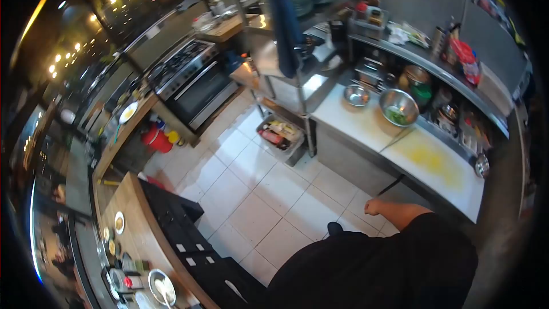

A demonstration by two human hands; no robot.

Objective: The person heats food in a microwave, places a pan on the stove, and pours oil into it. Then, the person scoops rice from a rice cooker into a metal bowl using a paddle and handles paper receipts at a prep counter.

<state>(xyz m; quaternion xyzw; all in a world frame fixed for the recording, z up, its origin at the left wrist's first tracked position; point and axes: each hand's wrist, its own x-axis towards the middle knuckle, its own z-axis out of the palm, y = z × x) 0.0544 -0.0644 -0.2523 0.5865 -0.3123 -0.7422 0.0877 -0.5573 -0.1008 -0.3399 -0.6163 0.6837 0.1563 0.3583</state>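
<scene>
My right hand (374,206) is low in front of the counter, its fingers curled in. A dark strip (392,185) on the counter's front lies just beyond it; I cannot tell whether the two touch. Whatever the fingers may hold is hidden. My left hand is out of view. Above, on the long white cutting board (372,123), lies a knife (397,138) beside a yellow stain. A steel bowl (407,103) with green leaves (396,117) stands at the board's back edge, and a smaller steel bowl (357,95) is to its left.
A grey bin (294,151) with bottles and packets stands on the tiled floor (257,212) by a shelf post. Farther back is a stove with an oven (200,94). At lower left, a wooden counter (134,206) bears a white bowl (163,289) and small dishes.
</scene>
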